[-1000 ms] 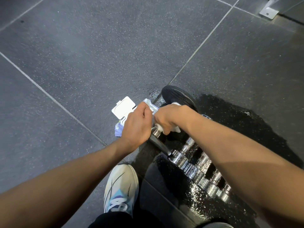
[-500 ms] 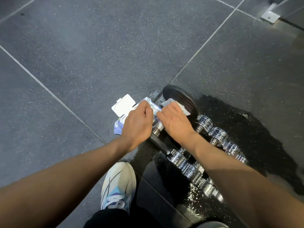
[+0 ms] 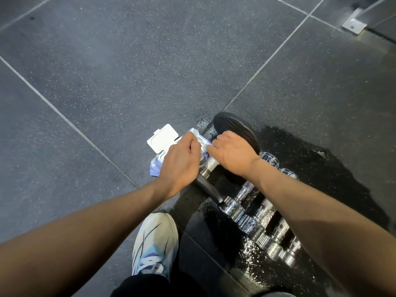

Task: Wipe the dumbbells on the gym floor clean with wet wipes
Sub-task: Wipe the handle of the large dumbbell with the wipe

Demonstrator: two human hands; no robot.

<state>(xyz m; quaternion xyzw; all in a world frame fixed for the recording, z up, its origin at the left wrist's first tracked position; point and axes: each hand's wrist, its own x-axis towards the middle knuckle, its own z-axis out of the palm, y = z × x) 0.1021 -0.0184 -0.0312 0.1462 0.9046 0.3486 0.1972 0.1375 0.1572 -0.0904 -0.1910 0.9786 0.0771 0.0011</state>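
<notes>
Nearest me, below my right fingers (image 3: 216,145), a row of chrome dumbbells (image 3: 246,219) lies on the wet floor (image 3: 321,168). My left fingers (image 3: 192,144) are clenched over the pack (image 3: 155,166), pinning it down. Just beside them, my right fingers touch the wipe (image 3: 203,144) at the pack's mouth; I can't tell whether they have pinched it. The lid (image 3: 162,139) stands open beyond my left fingers, and a black dumbbell (image 3: 233,125) lies just past my right. I judge I'm drawing a wipe: next I pull it free, then rub the steel.
</notes>
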